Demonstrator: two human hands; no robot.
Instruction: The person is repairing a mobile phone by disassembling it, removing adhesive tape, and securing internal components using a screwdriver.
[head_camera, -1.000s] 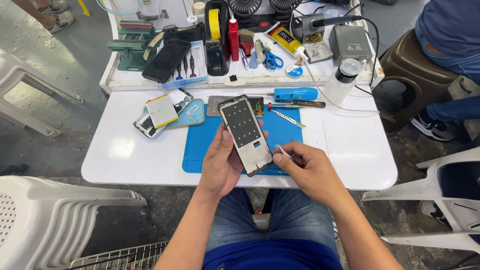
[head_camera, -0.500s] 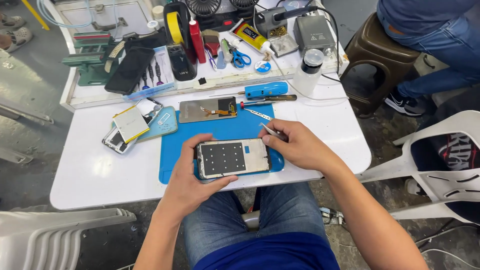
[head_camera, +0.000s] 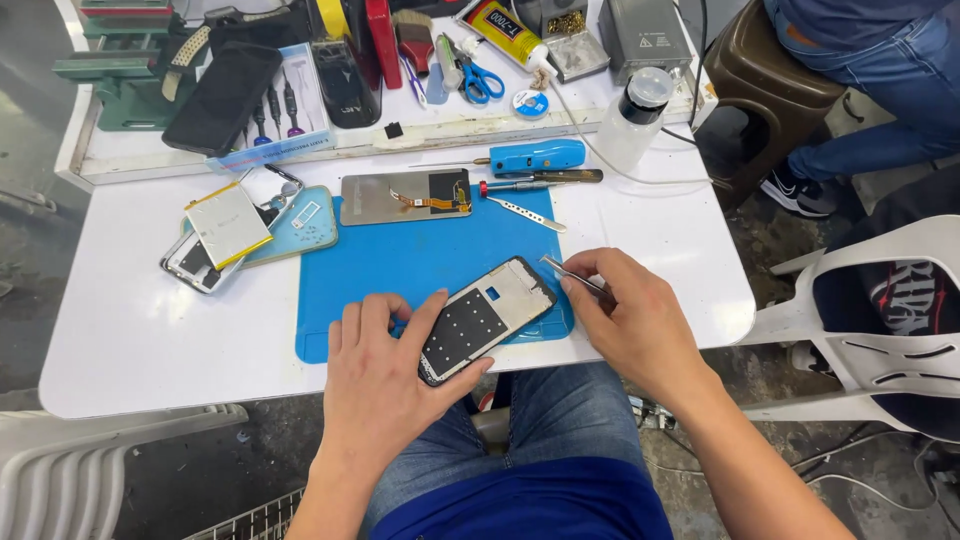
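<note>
L hand (head_camera: 385, 385) lies on the near edge of the blue work mat (head_camera: 400, 260), fingers spread and curled round the lower-left end of a phone frame (head_camera: 485, 318), thumb pressing its near long edge w/ fingertips at its far side, so it's grasping the frame. Frame sits flat on the mat, tilted diagonally, inner side up: pale metal w/ a dark perforated panel in the middle; its upper-right end sticks out past the L hand toward the R hand. R hand (head_camera: 630, 320) is just right of that end, pinched shut on metal tweezers (head_camera: 572, 276), tips pointing left & touching or nearly touching the frame's top-right corner; can't tell which. Beyond the hands, further up the mat: a screen panel (head_camera: 405, 196) face down w/ an orange flex cable, a second pair of tweezers (head_camera: 527, 212) beside it, a red-tipped screwdriver (head_camera: 540, 181) and a blue plastic tool (head_camera: 537, 156) just off the mat's far edge. Left of the mat on the white table (head_camera: 150, 330): a light-blue tray (head_camera: 300, 225) w/ small screws, a battery (head_camera: 228, 223) lying over another phone body (head_camera: 195, 262). Far side of the table: a clear bottle (head_camera: 632, 120), blue scissors (head_camera: 478, 78), a yellow glue tube (head_camera: 505, 28), a black phone (head_camera: 222, 97). Another person's leg in jeans (head_camera: 880, 90) at top right, well apart.
</note>
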